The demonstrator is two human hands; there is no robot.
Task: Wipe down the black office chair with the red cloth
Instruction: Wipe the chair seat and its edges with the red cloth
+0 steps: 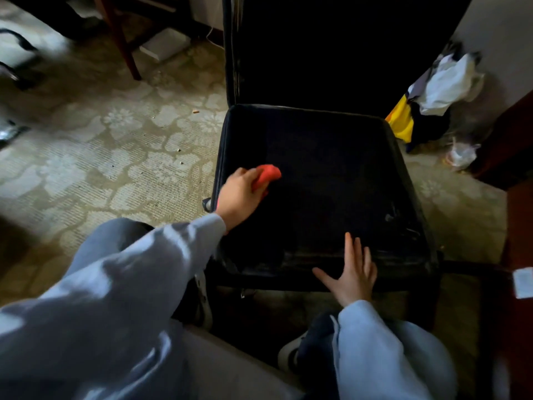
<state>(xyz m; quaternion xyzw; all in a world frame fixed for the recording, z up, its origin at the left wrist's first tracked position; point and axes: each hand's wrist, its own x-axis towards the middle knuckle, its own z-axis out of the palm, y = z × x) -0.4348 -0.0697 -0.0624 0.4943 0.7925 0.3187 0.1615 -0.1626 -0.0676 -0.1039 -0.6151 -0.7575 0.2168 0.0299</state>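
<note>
The black office chair (331, 174) stands in front of me, its seat filling the middle of the view and its backrest rising dark behind. My left hand (240, 197) grips the bunched red cloth (268, 176) against the seat's left side, near the left edge. My right hand (353, 272) lies flat with straight, spread fingers on the seat's front edge, where the surface looks dusty and scuffed. Grey sleeves cover both arms.
Patterned pale carpet (115, 157) lies to the left of the chair. A wooden chair leg (127, 50) and a white box (164, 44) are at the back left. A pile of bags, white and yellow (432, 93), sits at the right by a dark wooden panel.
</note>
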